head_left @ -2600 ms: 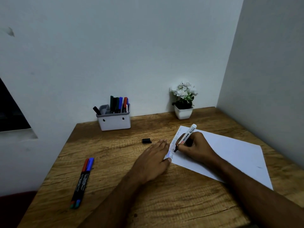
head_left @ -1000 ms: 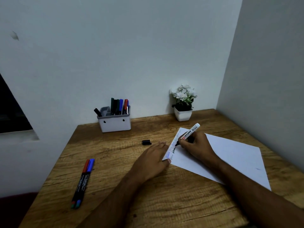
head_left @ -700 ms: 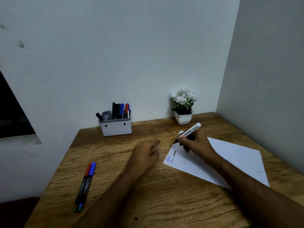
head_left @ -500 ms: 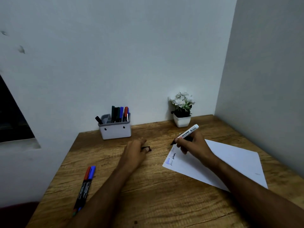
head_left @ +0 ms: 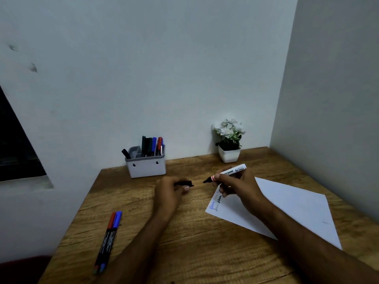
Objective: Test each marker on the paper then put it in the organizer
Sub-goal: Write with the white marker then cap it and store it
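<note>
The desk (head_left: 205, 253) is showing a wood-grain top, brown with dark streaks and a low, even sheen. The sheet of paper (head_left: 287, 208) is lying matt and smooth, white, with blue and black ink marks near its left corner. The whiteboard marker (head_left: 231, 173) is looking like smooth white plastic with printed black lettering and a dark tip, and the black cap (head_left: 185, 183) is reading as matt plastic. The organizer (head_left: 146, 167) is appearing as pale grey plastic, smooth and matt. The two pens (head_left: 108, 236) are showing dark plastic barrels with red and blue caps. The flower pot (head_left: 228, 155) is looking white and smooth. The walls (head_left: 164, 68) are showing flat matt paint with a few scuffs.
</note>
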`<state>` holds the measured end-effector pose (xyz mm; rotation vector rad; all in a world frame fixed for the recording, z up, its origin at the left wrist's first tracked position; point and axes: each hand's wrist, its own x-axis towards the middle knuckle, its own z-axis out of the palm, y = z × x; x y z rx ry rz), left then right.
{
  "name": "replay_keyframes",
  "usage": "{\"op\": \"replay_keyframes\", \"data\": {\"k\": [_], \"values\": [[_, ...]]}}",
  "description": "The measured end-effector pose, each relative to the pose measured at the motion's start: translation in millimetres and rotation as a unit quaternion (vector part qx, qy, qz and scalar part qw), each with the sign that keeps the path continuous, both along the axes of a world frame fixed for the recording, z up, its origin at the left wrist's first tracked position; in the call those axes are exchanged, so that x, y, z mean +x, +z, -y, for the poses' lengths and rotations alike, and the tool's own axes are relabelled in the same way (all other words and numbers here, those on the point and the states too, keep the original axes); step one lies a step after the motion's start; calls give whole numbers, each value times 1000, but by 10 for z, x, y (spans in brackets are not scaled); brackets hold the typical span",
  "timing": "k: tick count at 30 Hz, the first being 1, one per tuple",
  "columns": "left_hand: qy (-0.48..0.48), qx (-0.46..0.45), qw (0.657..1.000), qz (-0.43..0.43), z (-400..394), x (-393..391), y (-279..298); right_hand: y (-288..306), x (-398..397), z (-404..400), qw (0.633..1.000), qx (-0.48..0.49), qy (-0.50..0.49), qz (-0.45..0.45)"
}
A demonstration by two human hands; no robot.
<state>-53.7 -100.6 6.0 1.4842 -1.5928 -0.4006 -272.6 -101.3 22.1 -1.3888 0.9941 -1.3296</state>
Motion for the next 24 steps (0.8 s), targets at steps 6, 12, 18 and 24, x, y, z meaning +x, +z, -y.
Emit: {"op": "replay_keyframes", "data": {"k": [6, 12, 18, 24], "values": [[-34, 17, 995, -90, -118, -95, 54, 18, 85, -56, 1000, -3, -5, 29], [-72, 13, 991, -115, -210, -193, 116, 27, 118, -103, 1000, -12, -5, 25], [-68, -27, 991, -112, -318, -345, 213, 33, 109, -70, 999, -11, -10, 52], [-32, -68, 993, -87, -338, -448, 306, 103, 198, -34, 996, -25, -43, 72]]}}
